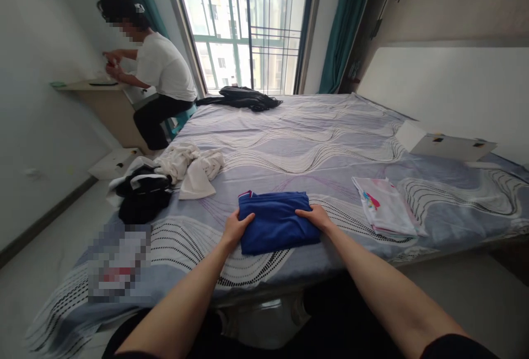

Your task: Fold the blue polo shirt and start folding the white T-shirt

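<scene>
A folded blue garment (275,221) lies on the patterned bedsheet (281,157) near the bed's front edge. Red and white trim shows at its upper left corner. My left hand (237,228) grips its left side, thumb on top and fingers tucked beneath. At the right side my right hand (317,218) holds it the same way, with the fingers mostly hidden under the cloth. To the right sits a folded white garment (384,204) with a colourful print, apart from my hands.
Crumpled white clothes (192,166) and a black garment (144,196) lie at the left. A black bag or garment (243,98) rests by the window. A white box (446,144) stands at the right. Another person (163,67) sits at a small desk (103,108).
</scene>
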`<state>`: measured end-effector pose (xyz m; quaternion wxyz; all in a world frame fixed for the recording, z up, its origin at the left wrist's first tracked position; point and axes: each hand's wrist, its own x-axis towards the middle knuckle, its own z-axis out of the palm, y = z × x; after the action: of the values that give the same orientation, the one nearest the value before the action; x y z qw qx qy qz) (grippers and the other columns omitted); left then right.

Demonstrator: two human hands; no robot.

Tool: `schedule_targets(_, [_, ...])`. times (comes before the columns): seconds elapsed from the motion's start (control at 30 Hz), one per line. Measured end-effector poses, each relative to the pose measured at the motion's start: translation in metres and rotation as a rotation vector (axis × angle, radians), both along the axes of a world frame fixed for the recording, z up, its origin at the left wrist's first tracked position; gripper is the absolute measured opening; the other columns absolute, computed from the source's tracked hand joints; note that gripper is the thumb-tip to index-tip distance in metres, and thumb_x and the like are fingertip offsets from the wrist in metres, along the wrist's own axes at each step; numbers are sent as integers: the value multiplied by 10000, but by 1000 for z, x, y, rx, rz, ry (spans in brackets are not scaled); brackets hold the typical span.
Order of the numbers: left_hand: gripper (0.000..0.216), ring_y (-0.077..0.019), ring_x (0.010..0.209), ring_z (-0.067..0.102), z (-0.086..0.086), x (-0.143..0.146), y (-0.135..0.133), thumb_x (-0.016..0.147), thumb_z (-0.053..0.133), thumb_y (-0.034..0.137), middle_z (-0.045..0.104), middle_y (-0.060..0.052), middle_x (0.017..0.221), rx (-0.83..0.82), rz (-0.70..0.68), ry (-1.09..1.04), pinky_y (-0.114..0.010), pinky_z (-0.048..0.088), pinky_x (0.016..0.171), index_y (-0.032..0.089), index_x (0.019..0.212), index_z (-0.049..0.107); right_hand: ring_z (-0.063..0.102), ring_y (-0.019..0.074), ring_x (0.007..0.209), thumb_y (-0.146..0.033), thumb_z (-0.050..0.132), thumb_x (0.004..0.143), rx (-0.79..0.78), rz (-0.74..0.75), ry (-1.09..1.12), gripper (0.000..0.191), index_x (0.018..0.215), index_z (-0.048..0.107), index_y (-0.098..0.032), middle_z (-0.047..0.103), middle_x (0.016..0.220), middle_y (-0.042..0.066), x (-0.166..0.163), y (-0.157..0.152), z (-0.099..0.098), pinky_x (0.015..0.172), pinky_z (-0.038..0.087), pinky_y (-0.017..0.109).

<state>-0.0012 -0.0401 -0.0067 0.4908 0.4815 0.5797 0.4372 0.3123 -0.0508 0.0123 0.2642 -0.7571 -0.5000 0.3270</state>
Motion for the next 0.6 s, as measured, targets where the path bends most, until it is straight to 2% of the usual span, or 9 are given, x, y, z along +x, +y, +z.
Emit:
schedule_targets(0.1, [602,-299,964,743,6,-3,-2,604,878,537,787,-130,1029,3,-37,-81,-445,596,916,131,1023,731,719,260,847,-546,802,709,-16,52,-2,408,827,780,-157,775,820,86,-2,-3,3,762,507,294])
schedule_targets(0.2, [653,-295,1007,737,7,-4,-11,625,867,545,780,-130,1087,34,-55,-196,-450,593,929,135,1111,719,727,270,850,-523,747,770,4,119,11,370,834,780,-160,779,842,102,-2,-7,-1,762,506,306])
schedule_targets(0.3, [639,-294,1034,729,5,-2,-16,612,894,478,773,-135,1124,28,-56,-322,-450,581,954,140,1124,715,734,279,900,-517,682,826,50,115,-39,359,900,786,-181,787,917,115,2,-9,-11,800,508,319])
schedule_targets(0.4, [569,-279,1017,732,6,2,-13,588,922,384,779,-131,1088,2,-12,-316,-420,576,962,136,1057,719,732,306,938,-493,713,798,22,112,-56,357,903,779,-159,785,947,143,5,-5,-13,832,523,347])
schedule_targets(0.5, [616,-262,903,750,8,5,-10,603,918,352,788,-118,1019,-33,-28,-331,-407,611,860,145,1130,674,736,298,969,-443,740,779,47,108,147,357,965,764,-139,788,985,134,2,-6,-10,867,554,357])
schedule_targets(0.6, [709,-232,796,751,8,7,-7,617,904,361,790,-86,976,-39,-65,-378,-381,625,770,172,1232,604,741,289,1012,-364,778,750,39,23,463,406,1080,730,-131,784,1064,127,-6,-13,-5,879,592,361])
